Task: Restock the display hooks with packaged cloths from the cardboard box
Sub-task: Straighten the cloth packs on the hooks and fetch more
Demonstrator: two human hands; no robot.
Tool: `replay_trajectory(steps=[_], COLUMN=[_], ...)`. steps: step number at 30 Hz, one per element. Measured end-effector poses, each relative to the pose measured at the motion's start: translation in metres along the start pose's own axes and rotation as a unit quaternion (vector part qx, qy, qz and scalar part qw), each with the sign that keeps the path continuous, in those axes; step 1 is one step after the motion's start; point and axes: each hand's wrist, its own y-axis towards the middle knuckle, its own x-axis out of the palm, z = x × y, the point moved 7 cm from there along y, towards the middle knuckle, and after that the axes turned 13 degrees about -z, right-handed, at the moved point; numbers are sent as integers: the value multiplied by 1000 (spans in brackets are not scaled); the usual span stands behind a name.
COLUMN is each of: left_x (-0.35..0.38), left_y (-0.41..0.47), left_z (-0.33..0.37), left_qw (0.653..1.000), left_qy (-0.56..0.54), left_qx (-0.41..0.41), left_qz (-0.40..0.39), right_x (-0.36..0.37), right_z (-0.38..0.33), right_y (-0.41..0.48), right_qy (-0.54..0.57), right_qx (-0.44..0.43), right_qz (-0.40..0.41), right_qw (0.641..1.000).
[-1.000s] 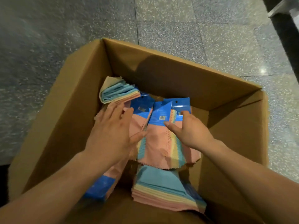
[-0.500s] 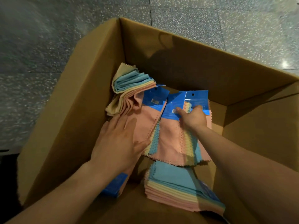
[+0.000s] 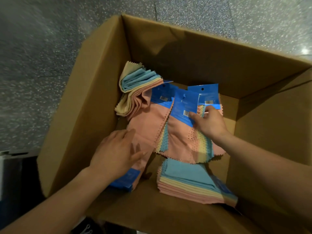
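Looking down into an open cardboard box (image 3: 94,105) set on a speckled grey tiled floor (image 3: 42,48), both bare hands are seen reaching among packaged cloths. The left hand (image 3: 116,154) is laid flat, fingers spread and slightly blurred, on a pink cloth pack (image 3: 148,122) whose blue header card (image 3: 163,95) points toward the far wall. A second blue header (image 3: 125,180) is partly covered beneath the left wrist. The right hand (image 3: 211,123) is closed in a pinch on the middle cloth pack (image 3: 182,141), its thumb pressed on top of that pack's blue header card (image 3: 184,107) just beside the barcode label; the fingers are tucked under the card's right edge. A third header card (image 3: 208,94), with a punched hanging hole, is partly overlapped by the pinched one. A folded bundle of blue, yellow and pink cloths (image 3: 135,81) is seen curled against the left wall. A flat stack of cloths (image 3: 190,179), blue on top, is lying nearest the viewer on the box bottom. No display hooks are in view.
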Motion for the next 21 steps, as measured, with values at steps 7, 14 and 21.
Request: replay_trajectory(steps=[7,14,21], left_x=[-5,1,13], left_y=[-27,-42,-41], left_z=[-4,-9,-9], left_qw=[997,982,976], left_qy=[-8,-20,-43], left_qx=[6,41,64], left_qz=[-71,-181,-201], right_x=[-33,-55,-63], right_z=[-8,-18,-14], right_y=[-43,-70,-76], right_qy=[132,214,234], right_qx=[-80,-120,-135], right_qz=[24,22,23], right_qw=[988,969,962])
